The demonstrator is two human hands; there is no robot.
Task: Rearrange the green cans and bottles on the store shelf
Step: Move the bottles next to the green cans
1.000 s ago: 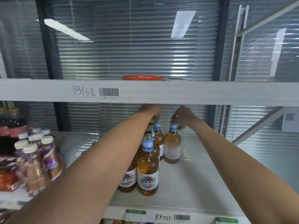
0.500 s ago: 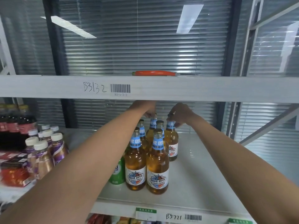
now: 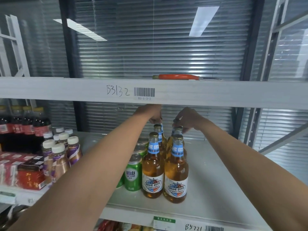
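Observation:
Two amber beer bottles with blue neck labels stand at the front of the white shelf [image 3: 216,189]: the left front bottle [image 3: 153,169] and the right front bottle [image 3: 176,174]. Behind them stand two more of the same. My left hand [image 3: 154,115] grips the cap of the rear left bottle [image 3: 159,130]. My right hand [image 3: 185,119] pinches the top of the rear right bottle [image 3: 177,130]. A row of green cans [image 3: 133,174] runs back along the bottles' left side, partly hidden by my left forearm.
Purple-labelled bottles with cream caps [image 3: 58,157] and red boxes [image 3: 30,177] fill the shelf's left end, dark soda bottles [image 3: 25,122] behind them. The upper shelf beam [image 3: 216,94] hangs just above my hands; an orange-handled tool [image 3: 178,77] lies on it. Blinds close the back.
The view has shifted right and up, revealing the green cans. Both rear bottles have come forward to sit close behind the front pair; my hands stay on their tops.

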